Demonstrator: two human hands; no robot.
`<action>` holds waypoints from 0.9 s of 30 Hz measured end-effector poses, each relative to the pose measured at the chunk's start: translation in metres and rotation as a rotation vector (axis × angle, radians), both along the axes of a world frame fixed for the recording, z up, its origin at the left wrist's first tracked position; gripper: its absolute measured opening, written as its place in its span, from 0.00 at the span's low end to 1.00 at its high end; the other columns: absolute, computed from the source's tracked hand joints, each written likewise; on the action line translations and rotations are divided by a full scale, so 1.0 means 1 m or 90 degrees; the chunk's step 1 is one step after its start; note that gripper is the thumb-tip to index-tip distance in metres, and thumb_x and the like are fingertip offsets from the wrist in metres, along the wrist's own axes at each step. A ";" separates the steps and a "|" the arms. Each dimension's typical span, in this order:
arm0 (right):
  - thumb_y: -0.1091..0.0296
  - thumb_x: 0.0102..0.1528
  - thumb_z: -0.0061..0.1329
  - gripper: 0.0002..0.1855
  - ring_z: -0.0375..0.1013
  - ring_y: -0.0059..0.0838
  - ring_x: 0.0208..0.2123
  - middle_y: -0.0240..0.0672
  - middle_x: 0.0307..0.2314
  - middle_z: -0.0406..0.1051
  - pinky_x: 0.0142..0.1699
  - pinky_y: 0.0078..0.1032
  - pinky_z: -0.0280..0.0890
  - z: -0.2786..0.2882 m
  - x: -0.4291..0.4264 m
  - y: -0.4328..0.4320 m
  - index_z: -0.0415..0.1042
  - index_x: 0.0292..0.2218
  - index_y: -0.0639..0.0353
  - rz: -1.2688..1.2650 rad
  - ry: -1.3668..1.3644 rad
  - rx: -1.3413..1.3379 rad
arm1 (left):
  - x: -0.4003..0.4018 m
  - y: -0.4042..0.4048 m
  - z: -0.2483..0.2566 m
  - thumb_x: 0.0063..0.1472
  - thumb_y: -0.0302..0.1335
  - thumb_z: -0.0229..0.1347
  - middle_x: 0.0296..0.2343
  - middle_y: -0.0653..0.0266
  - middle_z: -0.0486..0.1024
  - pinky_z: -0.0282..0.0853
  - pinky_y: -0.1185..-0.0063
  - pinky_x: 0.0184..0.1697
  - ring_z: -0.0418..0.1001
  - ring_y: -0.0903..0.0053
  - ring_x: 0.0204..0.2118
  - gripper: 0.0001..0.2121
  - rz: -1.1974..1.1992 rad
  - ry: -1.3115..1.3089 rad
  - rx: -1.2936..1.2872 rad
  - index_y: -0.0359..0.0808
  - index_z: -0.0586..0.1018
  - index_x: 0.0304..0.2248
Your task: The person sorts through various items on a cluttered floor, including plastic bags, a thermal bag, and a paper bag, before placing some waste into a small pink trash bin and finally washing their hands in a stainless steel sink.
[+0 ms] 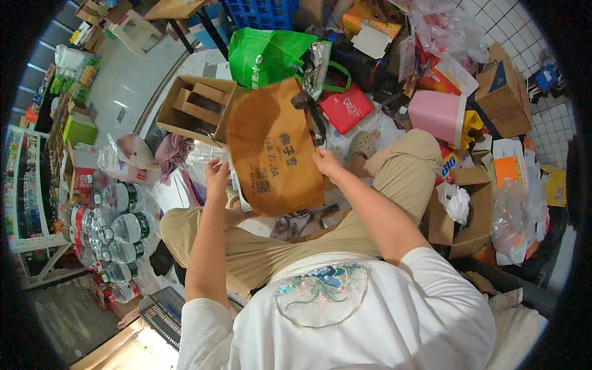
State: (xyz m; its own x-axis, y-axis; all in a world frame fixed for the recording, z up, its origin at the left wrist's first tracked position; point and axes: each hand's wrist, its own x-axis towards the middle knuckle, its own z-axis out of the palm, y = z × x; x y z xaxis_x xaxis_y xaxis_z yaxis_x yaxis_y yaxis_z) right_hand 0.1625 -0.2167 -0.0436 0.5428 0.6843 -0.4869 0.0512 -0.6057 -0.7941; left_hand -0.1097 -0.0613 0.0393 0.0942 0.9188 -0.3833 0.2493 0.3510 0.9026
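A brown-orange bag (286,171) with dark printing and a printed code hangs in front of me, its black handle (314,113) along the right side. My right hand (329,164) grips the bag's right edge. Just beside its left edge is my left hand (217,175), fingers curled; whether they pinch anything I cannot tell. Behind the bag's left side stands an open cardboard box (178,108) with a smaller carton inside. A green shopping bag (268,58) lies beyond, and a red box (347,107) sits right of the brown bag.
Several large plastic water bottles (122,226) stand at the left, near a bottle shelf (32,185). A pink bin (434,115) lies tipped at the right. Closer on that side, an open carton (478,203) holds a white plastic bag (455,203). A blue crate (263,13) is at the back.
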 end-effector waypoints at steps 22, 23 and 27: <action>0.66 0.48 0.50 0.27 0.66 0.40 0.40 0.44 0.40 0.66 0.43 0.34 0.62 -0.028 -0.003 -0.026 0.60 0.49 0.58 0.234 -0.067 -0.302 | -0.001 -0.033 -0.043 0.58 0.35 0.52 0.26 0.66 0.71 0.64 0.79 0.22 0.67 0.79 0.23 0.16 -0.338 0.058 -0.469 0.36 0.67 0.42; 0.65 0.46 0.52 0.27 0.66 0.40 0.44 0.43 0.42 0.66 0.46 0.32 0.62 -0.022 -0.006 -0.024 0.62 0.47 0.58 0.238 -0.040 -0.318 | -0.003 -0.033 -0.039 0.57 0.32 0.54 0.23 0.65 0.71 0.61 0.81 0.18 0.66 0.80 0.19 0.13 -0.322 0.037 -0.459 0.34 0.69 0.39; 0.68 0.45 0.52 0.26 0.69 0.41 0.40 0.44 0.41 0.67 0.41 0.32 0.65 -0.007 -0.001 -0.028 0.64 0.46 0.56 0.248 -0.003 -0.335 | -0.033 -0.008 -0.120 0.52 0.24 0.55 0.22 0.63 0.73 0.63 0.78 0.20 0.69 0.77 0.20 0.07 -0.139 0.110 -0.229 0.30 0.74 0.31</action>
State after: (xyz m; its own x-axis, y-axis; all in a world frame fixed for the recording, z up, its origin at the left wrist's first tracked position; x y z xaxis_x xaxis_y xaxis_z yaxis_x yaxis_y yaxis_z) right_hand 0.1614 -0.2442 -0.0508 0.3060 0.5022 -0.8088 0.3490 -0.8496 -0.3955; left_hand -0.1427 -0.0691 -0.0803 0.1782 0.6903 -0.7012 0.4887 0.5564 0.6720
